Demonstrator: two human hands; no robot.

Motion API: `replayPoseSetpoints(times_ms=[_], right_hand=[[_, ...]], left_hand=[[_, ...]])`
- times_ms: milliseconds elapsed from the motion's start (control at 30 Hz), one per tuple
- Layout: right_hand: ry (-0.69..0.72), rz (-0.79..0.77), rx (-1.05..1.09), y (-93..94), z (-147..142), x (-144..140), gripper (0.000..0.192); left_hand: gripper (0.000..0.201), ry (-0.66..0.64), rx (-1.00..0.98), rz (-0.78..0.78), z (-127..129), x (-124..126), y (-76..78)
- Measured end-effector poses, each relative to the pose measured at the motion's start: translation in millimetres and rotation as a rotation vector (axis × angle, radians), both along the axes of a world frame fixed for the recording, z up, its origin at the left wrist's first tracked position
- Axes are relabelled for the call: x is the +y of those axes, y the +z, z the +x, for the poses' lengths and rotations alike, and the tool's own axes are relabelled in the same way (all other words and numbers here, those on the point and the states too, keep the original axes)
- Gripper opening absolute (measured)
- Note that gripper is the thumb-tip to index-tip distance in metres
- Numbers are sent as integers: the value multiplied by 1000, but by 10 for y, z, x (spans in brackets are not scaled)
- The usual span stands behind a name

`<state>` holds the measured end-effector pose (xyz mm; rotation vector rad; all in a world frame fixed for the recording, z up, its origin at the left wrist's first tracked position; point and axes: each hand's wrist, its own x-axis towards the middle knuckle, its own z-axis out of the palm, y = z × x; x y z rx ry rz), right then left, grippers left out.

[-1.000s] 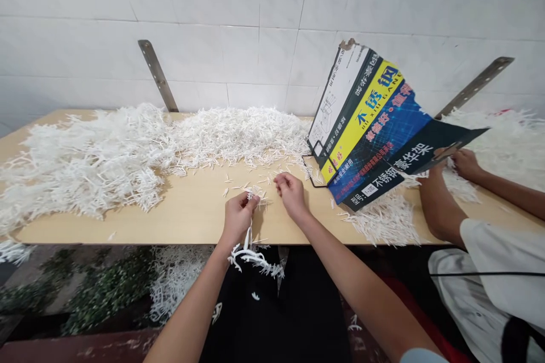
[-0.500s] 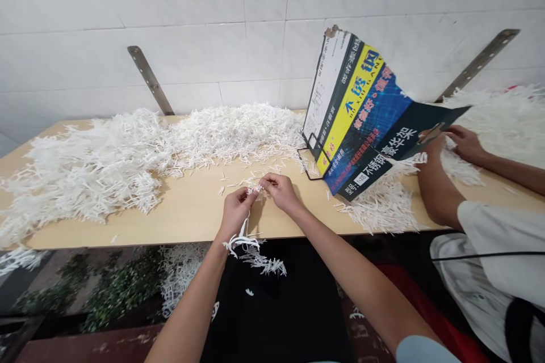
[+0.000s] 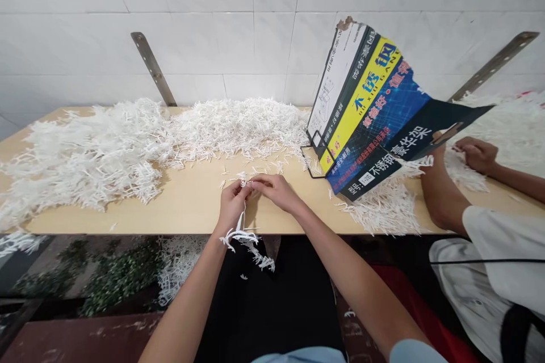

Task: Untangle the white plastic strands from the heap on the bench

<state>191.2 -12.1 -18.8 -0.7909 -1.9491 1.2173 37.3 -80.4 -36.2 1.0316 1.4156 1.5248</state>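
Since a second ago the right hand [image 3: 275, 190] has come across to the left hand [image 3: 232, 201], so that their fingertips now meet above the table [image 3: 183, 204]; back then a gap lay between them. White branching strand [image 3: 242, 234] in the left hand's pinch: its upper length runs nearly upright, from the fingertips down beside the wrist. Below, it bends and its long axis slants down and to the right, the frayed end pointing that way past the table's front edge, above the dark-clothed lap [image 3: 272, 306]. Thumb and fingers of the right hand are drawn together at the strand's upper end; whether they grip a piece cannot be told. Loose white bits lie just beyond the fingertips, with a heaped white pile [image 3: 247, 125] behind. To the right, a printed cardboard sheet [image 3: 370, 108] stands tilted, near a co-worker's hand [image 3: 477, 154]
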Motion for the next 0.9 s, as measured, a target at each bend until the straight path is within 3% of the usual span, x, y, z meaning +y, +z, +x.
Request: replayPoseSetpoints(times_ms=[100, 300, 433, 533, 700, 800, 900], right_hand=[[-65, -57, 13, -47, 5, 21, 27], [-547, -136, 334, -210, 42, 194, 35], [-422, 67, 169, -124, 22, 113, 24], [-268, 196, 90, -24, 4, 22, 34], [-140, 47, 80, 9, 13, -28, 33], [-197, 36, 21, -19, 13, -28, 27], [-286, -34, 101, -38, 14, -21, 26]], left_hand=[[36, -12, -6, 1, 18, -26, 38], [34, -52, -46, -6, 20, -118, 89], [33, -28, -48, -12, 0, -100, 63], [33, -13, -33, -9, 14, -64, 52], [30, -77, 277, -8, 57, -67, 81], [27, -106, 407, -22, 78, -84, 103], [31, -79, 400, -38, 82, -93, 116]])
